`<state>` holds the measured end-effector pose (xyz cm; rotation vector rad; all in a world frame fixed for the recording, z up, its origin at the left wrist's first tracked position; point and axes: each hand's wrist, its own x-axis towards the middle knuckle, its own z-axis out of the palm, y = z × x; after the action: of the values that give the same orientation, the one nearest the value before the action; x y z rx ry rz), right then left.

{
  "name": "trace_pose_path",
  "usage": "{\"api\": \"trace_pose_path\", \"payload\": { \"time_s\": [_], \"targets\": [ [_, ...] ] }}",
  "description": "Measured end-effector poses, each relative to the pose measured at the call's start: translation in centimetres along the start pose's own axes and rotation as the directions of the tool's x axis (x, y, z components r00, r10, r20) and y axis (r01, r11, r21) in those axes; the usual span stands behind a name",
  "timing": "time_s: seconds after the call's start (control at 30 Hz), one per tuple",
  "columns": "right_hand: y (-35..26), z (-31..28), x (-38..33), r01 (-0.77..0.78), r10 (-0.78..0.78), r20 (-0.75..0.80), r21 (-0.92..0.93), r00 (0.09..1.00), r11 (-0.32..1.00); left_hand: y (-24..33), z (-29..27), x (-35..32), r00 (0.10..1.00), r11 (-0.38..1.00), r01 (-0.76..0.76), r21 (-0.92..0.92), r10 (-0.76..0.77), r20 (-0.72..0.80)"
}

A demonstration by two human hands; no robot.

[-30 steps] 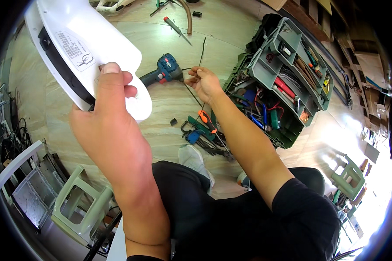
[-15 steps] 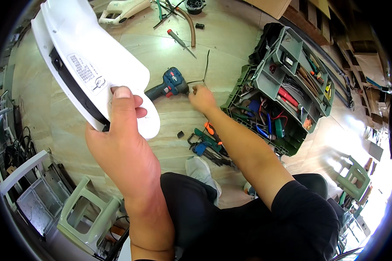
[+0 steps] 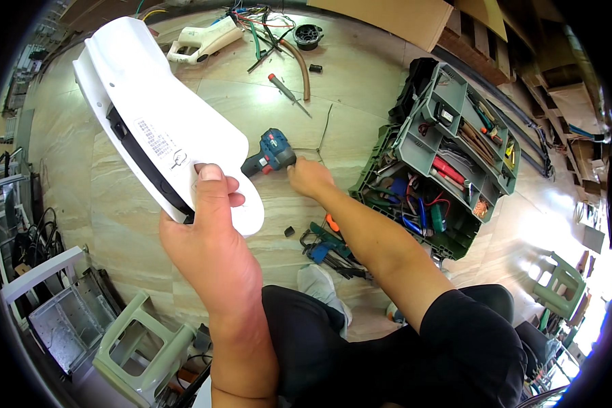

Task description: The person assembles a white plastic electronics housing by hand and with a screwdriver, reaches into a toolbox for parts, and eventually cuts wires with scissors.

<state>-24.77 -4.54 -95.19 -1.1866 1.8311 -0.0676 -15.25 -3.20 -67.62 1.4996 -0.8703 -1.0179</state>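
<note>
currently, left hand (image 3: pixel 214 241) raised, fingers gripping white housing (image 3: pixel 180 105); right hand (image 3: pixel 311 179) extended near drill (image 3: pixel 272 151), fingers' hold unclear; open toolbox (image 3: pixel 453 90) contains tools (image 3: pixel 423 212).

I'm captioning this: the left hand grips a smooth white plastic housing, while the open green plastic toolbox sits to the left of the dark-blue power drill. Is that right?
Not quite: in the head view, the open green plastic toolbox sits to the right of the dark-blue power drill. The left hand does grip the smooth white plastic housing.
</note>
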Motion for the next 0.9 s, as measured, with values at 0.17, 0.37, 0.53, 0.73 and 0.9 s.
{"api": "trace_pose_path", "payload": {
  "time_s": [0.17, 0.37, 0.53, 0.73, 0.9],
  "targets": [
    [-1.2, -1.7, -0.1, -0.012, 0.012, -0.007, -0.05, 1.0, 0.999, 0.2, 0.1, -0.4, 0.998, 1.0, 0.008, -0.024, -0.007, 0.056],
    [-0.9, -1.6, -0.3, -0.007, 0.007, -0.021, 0.011, 1.0, 1.0, 0.5, 0.2, -0.7, 1.0, 0.999, 0.014, -0.049, -0.012, 0.027],
    [-1.2, -1.5, -0.4, -0.035, 0.034, -0.021, -0.042, 0.999, 0.999, 0.6, 0.3, -0.9, 0.997, 0.997, 0.023, -0.067, -0.018, 0.073],
    [-0.5, -2.6, 0.1, 0.053, -0.044, 0.058, -0.166, 0.997, 0.985, 0.6, 0.5, -1.1, 0.999, 0.998, 0.011, -0.057, -0.009, 0.044],
    [0.3, -4.7, -0.6, 0.046, -0.032, 0.07, -0.212, 0.997, 0.976, 0.7, 1.0, -1.2, 0.995, 0.998, 0.046, -0.05, -0.042, 0.085]
  ]
}}
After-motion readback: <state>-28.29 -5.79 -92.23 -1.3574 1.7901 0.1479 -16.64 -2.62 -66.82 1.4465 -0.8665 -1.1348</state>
